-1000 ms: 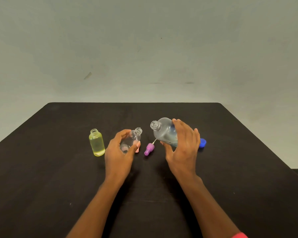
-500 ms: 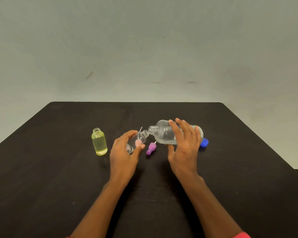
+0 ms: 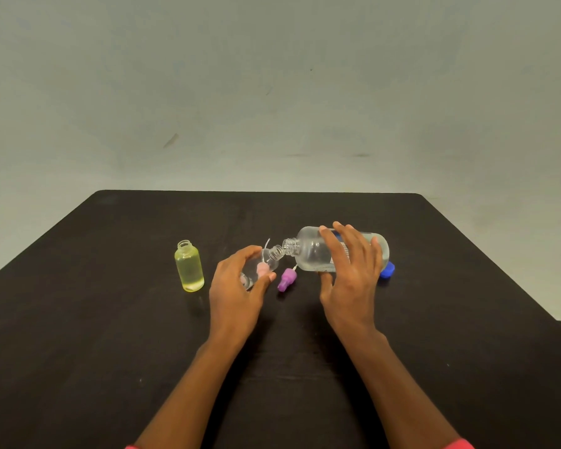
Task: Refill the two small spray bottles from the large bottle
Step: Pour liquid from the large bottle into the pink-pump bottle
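Right hand (image 3: pixel 350 273) wraps the large bottle (image 3: pixel 311 251), fingers over, thumb under; its long axis lies almost level, neck pointing left. Left hand (image 3: pixel 237 286) grips the clear small bottle (image 3: pixel 266 259), tilted so its mouth meets that neck. The yellow bottle (image 3: pixel 189 265) stands uncapped, further left

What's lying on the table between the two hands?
A purple spray top lies on the black table between the left hand and the right hand, seen from the head camera.
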